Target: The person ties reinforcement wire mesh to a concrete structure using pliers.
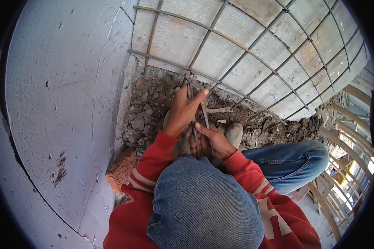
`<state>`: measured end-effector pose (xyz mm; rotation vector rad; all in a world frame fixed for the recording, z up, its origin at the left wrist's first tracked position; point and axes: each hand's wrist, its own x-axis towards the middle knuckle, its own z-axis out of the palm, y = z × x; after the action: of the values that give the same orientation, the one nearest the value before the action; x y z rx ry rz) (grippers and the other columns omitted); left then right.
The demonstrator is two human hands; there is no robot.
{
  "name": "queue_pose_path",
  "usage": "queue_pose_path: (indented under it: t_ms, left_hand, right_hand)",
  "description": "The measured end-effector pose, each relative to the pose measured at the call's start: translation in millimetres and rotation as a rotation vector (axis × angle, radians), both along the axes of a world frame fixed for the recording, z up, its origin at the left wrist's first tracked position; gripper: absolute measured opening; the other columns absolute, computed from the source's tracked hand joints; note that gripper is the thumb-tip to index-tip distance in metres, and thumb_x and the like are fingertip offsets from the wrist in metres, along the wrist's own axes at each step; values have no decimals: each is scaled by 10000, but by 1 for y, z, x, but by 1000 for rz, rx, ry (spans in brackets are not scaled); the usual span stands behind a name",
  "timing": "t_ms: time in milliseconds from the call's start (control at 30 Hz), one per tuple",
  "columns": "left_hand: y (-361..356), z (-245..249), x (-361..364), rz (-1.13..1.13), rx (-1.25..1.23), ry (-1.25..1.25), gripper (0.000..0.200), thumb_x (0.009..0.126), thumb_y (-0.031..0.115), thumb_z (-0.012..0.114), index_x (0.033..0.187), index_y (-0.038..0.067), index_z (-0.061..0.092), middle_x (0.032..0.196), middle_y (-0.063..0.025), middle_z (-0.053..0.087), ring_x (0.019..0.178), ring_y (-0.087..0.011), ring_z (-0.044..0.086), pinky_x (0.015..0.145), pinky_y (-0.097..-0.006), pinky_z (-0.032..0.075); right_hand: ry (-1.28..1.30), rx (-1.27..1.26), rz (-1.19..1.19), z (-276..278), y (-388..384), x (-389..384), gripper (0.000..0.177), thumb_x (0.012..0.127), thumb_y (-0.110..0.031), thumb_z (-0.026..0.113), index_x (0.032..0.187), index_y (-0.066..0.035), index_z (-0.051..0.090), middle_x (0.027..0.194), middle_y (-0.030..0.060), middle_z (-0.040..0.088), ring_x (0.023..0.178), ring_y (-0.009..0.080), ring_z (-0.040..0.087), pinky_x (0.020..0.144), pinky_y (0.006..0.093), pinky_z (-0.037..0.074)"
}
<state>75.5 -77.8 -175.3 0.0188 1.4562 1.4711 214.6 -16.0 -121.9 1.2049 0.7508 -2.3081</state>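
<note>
My left hand [183,108] is closed around the upper part of a pair of long-handled metal pincers [204,113], its thumb pointing right. Lower down, my right hand [212,140] grips the handles, palm turned partly up. The handles stand somewhat apart. The jaws reach a crossing at the bottom of a steel rebar mesh [210,29]; whether they bite on wire there is too small to tell. Both forearms are in red sleeves, and my bent knee in jeans [207,203] covers part of the view below the hands.
Wooden panels [174,37] stand behind the mesh. A grey wall [62,112] rises close on the left, with a broken brick [122,168] at its foot. Rubble and soil [143,112] lie around my shoes [234,135]. Timber poles [347,141] line the far right.
</note>
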Motion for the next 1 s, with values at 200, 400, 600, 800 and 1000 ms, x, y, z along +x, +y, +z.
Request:
queue_pose_path:
  t_ms: [200, 400, 600, 800, 1000]
  left_hand:
    - [-41, 15, -14, -205, -60, 713, 286, 1026, 250, 564, 959, -8, 668, 699, -5, 588, 595, -105, 524, 578, -289, 412]
    - [-33, 72, -59, -24, -57, 671, 268, 1031, 192, 529, 997, 16, 728, 618, 35, 465, 538, -61, 359, 508, -271, 284]
    - [17, 108, -89, -46, 282, 288, 230, 1016, 129, 523, 1071, -32, 677, 666, 21, 532, 609, -31, 391, 555, -193, 294]
    - [78, 112, -90, -438, 421, 213, 236, 1020, 174, 551, 1053, -20, 681, 681, 33, 518, 633, -37, 396, 569, -202, 291]
    - [130, 149, -109, -569, 441, 305, 258, 1005, 216, 607, 1052, -23, 688, 690, 30, 528, 626, -45, 417, 572, -204, 305]
  right_hand:
    - [119, 476, 76, -12, -9, 1, 348, 1059, -321, 486, 1128, -9, 623, 874, 83, 680, 745, 136, 630, 730, 278, 512]
    - [1, 662, 33, 19, 28, 13, 410, 1059, -308, 485, 1332, -6, 539, 1012, 62, 711, 810, 99, 614, 684, 257, 491]
    - [336, 851, -230, 145, 69, 47, 536, 1043, -289, 513, 1482, -2, 405, 1091, 127, 705, 788, 118, 617, 678, 266, 513]
    - [327, 1554, -833, 280, 94, 124, 607, 997, -283, 583, 1487, -4, 359, 916, 83, 584, 750, 150, 541, 607, 253, 463]
    - [501, 1620, -824, 357, 125, 209, 590, 1034, -178, 498, 1541, -45, 227, 1020, 82, 521, 934, 131, 460, 611, 196, 480]
